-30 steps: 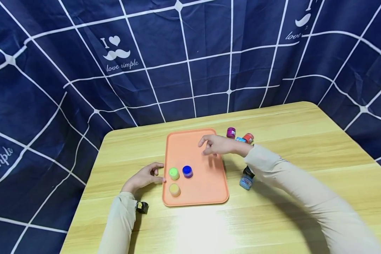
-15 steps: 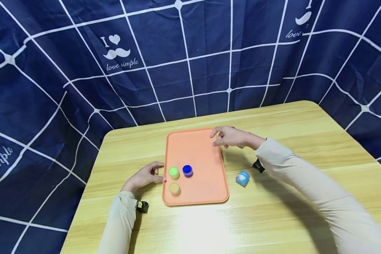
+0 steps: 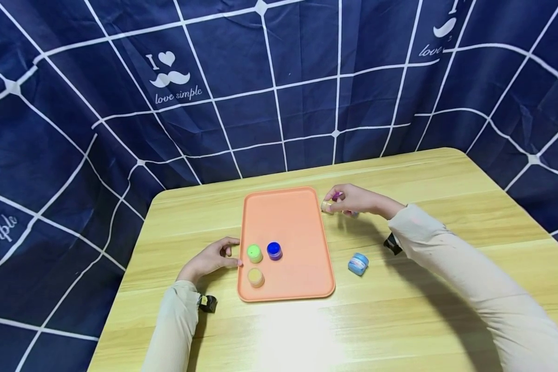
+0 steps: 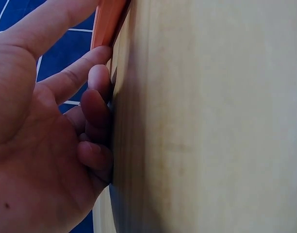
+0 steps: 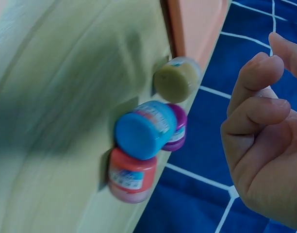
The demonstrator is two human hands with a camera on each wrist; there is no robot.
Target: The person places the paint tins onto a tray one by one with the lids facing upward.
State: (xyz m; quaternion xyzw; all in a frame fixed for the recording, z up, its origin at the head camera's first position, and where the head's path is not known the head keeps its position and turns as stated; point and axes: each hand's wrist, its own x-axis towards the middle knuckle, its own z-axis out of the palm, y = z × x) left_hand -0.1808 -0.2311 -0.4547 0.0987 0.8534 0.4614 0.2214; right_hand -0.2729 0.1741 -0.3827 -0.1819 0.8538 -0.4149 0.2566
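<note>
My left hand (image 3: 210, 261) rests at the left rim of the orange tray (image 3: 293, 281), thumb and fingertips touching it. In the left wrist view its fingers (image 4: 73, 75) are loosely bent beside the tray edge. On the tray stand a light green paint jar (image 3: 254, 253), a dark blue one (image 3: 274, 250) and a yellowish one (image 3: 256, 278). My right hand (image 3: 353, 198) hovers beyond the tray's right edge, around another yellowish jar (image 3: 325, 206). The right wrist view shows its relaxed fingers apart from that jar (image 5: 176, 81), holding nothing.
Beside the yellowish jar, a blue jar (image 5: 144, 130), a purple jar (image 5: 176, 131) and a red jar (image 5: 131, 175) lie close together. Another blue jar (image 3: 358, 264) lies on the wooden table (image 3: 400, 320), right of the tray. A navy curtain (image 3: 242, 119) hangs behind.
My right hand has moved rightward from above the tray to the yellowish jar. The lone blue jar has rocked slightly on the table. My left hand has stayed at the tray rim.
</note>
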